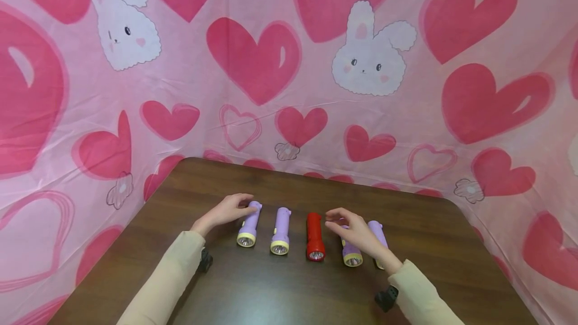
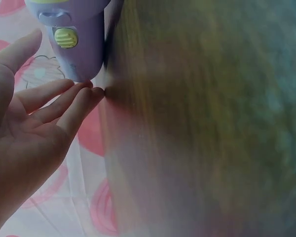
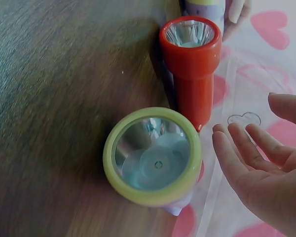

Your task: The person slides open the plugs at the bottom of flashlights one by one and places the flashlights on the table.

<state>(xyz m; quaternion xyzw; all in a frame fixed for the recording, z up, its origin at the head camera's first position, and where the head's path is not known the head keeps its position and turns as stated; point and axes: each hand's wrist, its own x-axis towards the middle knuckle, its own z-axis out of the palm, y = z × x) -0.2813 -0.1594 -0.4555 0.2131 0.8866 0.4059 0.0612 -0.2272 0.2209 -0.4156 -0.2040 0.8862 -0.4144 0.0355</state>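
Purple flashlights with pale yellow rims lie in a row on the table with one red flashlight [image 1: 314, 234] among them; their lens ends face me. At the far left end, my left hand [image 1: 224, 212] is beside the back end of a purple flashlight [image 1: 250, 224], thumb and fingers spread apart. In the left wrist view, a yellow switch [image 2: 66, 38] shows on its body, and the fingertips are close to its tail. My right hand [image 1: 356, 232] hovers over another purple flashlight [image 1: 351, 254], partly hiding it, with its fingers loosely bent near the red one. Nothing is between those fingers.
Another purple flashlight [image 1: 281, 229] lies between the left one and the red one. The rightmost purple flashlight [image 1: 378, 234] is partly behind my right hand. A brown wooden table [image 1: 271, 295] meets a pink heart-and-rabbit cloth [image 1: 253, 129] at its back and sides.
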